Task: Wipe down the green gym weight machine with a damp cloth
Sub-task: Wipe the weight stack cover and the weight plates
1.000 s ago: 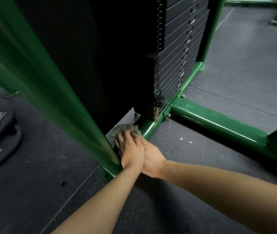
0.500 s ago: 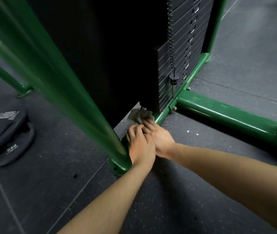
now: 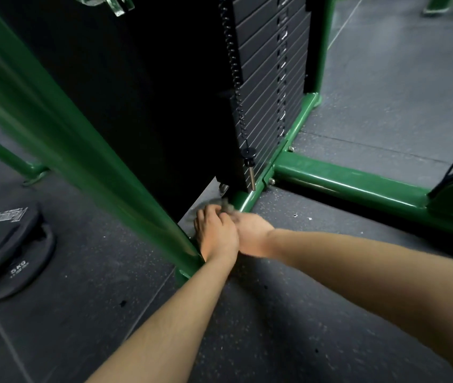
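Head view: my left hand [image 3: 217,233] and right hand [image 3: 253,230] overlap, fingers [image 3: 206,214] bunched on the cloth [image 3: 224,204] just ahead. It sits on the floor plate [image 3: 206,194] at the green base rail [image 3: 250,197]'s near end, and that rail runs away to the right.

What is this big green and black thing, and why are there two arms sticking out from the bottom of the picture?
The picture comes from a camera worn on a person's head, so you see what they see: their own two arms reaching forward and down.

The big thing is a gym weight machine. Its green frame is made of metal bars bolted together on the floor. The black part is a weight stack, many flat slabs piled up, with a metal pin hanging on a coiled cord beside it.

Down at the machine's foot, the left hand and right hand are close together over a small grey cloth. The picture is blurry there, so I cannot tell which fingers grip it.

On the dark floor to the left lie two round weight plates, stacked.
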`<state>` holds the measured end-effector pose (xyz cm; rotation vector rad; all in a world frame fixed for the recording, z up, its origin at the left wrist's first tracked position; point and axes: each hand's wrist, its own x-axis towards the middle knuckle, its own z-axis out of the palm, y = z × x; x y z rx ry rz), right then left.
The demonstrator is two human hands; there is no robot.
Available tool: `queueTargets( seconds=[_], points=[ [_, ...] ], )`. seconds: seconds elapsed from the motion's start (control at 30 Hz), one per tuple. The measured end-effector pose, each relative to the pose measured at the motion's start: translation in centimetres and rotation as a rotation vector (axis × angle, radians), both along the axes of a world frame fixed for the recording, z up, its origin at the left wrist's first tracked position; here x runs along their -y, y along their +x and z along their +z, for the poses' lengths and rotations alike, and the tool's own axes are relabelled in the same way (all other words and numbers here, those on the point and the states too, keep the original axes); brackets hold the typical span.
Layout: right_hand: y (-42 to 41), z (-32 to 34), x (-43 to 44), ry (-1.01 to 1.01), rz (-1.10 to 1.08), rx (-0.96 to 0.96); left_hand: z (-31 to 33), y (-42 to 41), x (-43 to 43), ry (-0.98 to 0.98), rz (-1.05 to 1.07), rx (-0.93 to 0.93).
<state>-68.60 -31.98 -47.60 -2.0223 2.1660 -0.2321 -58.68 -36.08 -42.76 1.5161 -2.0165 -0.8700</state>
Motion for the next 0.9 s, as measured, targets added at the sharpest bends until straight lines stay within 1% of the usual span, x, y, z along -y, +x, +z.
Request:
queueTargets(
  seconds=[0.07, 0.13, 0.2, 0.27, 0.3, 0.33, 0.37, 0.4, 0.43, 0.47, 0.5, 0.57, 0.63, 0.7, 0.73, 0.77, 0.83, 0.9],
  points=[
    [-2.7, 0.0, 1.3, 0.008, -0.057, -0.097, 0.2, 0.3, -0.3, 0.026, 0.011, -0.016],
    [-3.5, 0.8, 1.6, 0.073, -0.121, -0.114, 0.1, 0.7, -0.6, 0.063, 0.011, -0.021],
    [-2.2, 1.8, 1.2, 0.062, -0.157, -0.081, -0.3, 1.1, -0.7, 0.091, 0.003, -0.017],
    [0.5, 1.8, 0.1, 0.007, -0.156, -0.008, -0.4, 1.1, -0.7, 0.101, -0.002, -0.031],
    [2.1, 1.6, -0.8, 0.014, -0.145, 0.087, -0.3, 1.0, -0.7, 0.099, 0.003, -0.042],
    [3.6, 1.8, -1.8, 0.045, -0.159, 0.219, -0.1, 0.8, -0.7, 0.092, 0.01, -0.058],
    [4.9, 1.9, -3.0, 0.085, -0.134, 0.297, 0.1, 0.4, -0.7, 0.08, 0.017, -0.077],
    [6.0, 1.8, -4.0, 0.108, -0.087, 0.334, 0.4, 0.0, -0.7, 0.072, 0.023, -0.09],
    [6.6, 1.5, -4.4, 0.091, -0.025, 0.265, 0.6, -0.5, -0.6, 0.068, 0.028, -0.102],
    [6.8, 1.3, -4.8, 0.116, -0.01, 0.23, 0.9, -1.1, -0.6, 0.07, 0.026, -0.122],
    [7.1, 1.4, -4.7, 0.156, 0.022, 0.2, 1.2, -1.5, -0.5, 0.074, 0.024, -0.14],
    [6.0, 2.6, -4.7, 0.255, 0.11, 0.054, 1.5, -2.1, -0.5, 0.085, 0.022, -0.177],
    [4.1, 4.1, -4.7, 0.265, 0.105, 0.029, 1.2, -2.5, -0.3, 0.09, 0.016, -0.188],
    [1.0, 4.9, -4.7, 0.25, -0.005, 0.029, 1.0, -2.7, -0.1, 0.104, 0.003, -0.182],
    [-0.7, 5.0, -4.7, 0.292, -0.104, 0.024, 0.7, -2.8, 0.0, 0.13, 0.006, -0.181],
    [-2.3, 5.3, -4.9, 0.338, -0.231, 0.081, 0.5, -3.0, -0.1, 0.164, 0.014, -0.184],
    [-5.1, 6.2, -5.3, 0.311, -0.478, 0.34, 0.0, -3.4, -0.7, 0.211, 0.006, -0.197],
    [-7.1, 8.4, -5.2, 0.25, -0.604, 0.578, -0.2, -3.9, -1.3, 0.278, 0.008, -0.273]
  ],
)
